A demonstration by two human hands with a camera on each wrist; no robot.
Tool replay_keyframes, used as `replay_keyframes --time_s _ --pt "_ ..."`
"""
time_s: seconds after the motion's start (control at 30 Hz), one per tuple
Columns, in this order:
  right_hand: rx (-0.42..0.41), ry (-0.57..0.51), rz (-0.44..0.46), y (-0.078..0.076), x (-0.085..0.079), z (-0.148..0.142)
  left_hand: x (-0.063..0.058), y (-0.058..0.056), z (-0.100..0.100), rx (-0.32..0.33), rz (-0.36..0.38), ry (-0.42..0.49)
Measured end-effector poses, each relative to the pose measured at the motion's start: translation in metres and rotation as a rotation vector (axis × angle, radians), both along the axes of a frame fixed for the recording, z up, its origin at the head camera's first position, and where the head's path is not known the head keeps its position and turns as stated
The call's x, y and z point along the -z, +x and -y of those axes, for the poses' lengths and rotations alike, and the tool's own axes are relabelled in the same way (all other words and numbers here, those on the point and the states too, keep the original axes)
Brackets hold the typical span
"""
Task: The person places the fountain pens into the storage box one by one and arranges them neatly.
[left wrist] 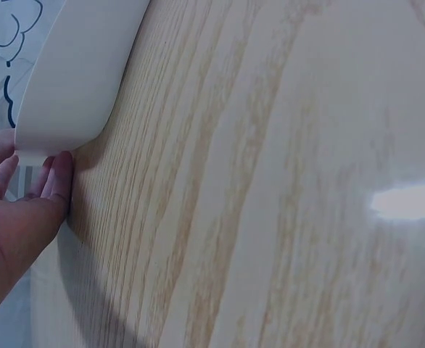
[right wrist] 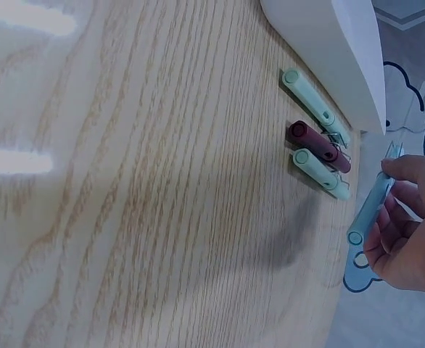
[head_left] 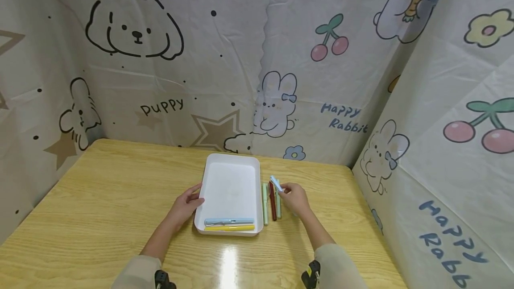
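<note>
A white tray (head_left: 230, 186) stands on the wooden table, a light blue pen (head_left: 229, 221) and a yellow pen (head_left: 230, 228) lying crosswise at its near end. My left hand (head_left: 185, 208) grips the tray's left wall, thumb at the rim and fingers against the outside. Between thumb and fingers, my right hand (head_left: 295, 197) pinches another light blue pen (right wrist: 373, 206), held tilted above the table. Just right of the tray, a light green pen (right wrist: 314, 105), a dark red pen (right wrist: 318, 145) and a second light green pen (right wrist: 320, 174) lie side by side.
The wooden table (head_left: 132, 191) extends around the tray on all sides. Behind it hangs a printed cloth (head_left: 225, 66) with cartoon animals, and another cloth wall (head_left: 433, 168) borders the right side.
</note>
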State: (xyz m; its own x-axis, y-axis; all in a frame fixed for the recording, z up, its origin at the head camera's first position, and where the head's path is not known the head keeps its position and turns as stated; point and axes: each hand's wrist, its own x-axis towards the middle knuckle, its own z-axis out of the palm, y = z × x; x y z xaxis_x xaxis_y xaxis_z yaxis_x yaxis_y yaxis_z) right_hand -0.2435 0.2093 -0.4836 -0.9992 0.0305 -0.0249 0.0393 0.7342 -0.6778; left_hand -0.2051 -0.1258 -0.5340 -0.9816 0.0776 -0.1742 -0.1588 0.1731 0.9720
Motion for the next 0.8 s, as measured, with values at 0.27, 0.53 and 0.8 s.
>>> replay_keyframes --time_s 0.27,0.53,0.8 --pt "-0.024 -0.003 0.007 0.0027 -0.0011 0.0031 -0.0003 0.0012 -0.0006 -0.005 0.001 -0.005" --pt "-0.087 0.017 -0.011 0.0023 -0.0011 0.0064 0.0002 0.0011 -0.0005 -0.006 0.002 -0.016" --pt "-0.125 0.007 -0.002 0.0025 -0.0002 0.0082 0.0003 0.0003 -0.0006 -0.003 0.0 -0.005"
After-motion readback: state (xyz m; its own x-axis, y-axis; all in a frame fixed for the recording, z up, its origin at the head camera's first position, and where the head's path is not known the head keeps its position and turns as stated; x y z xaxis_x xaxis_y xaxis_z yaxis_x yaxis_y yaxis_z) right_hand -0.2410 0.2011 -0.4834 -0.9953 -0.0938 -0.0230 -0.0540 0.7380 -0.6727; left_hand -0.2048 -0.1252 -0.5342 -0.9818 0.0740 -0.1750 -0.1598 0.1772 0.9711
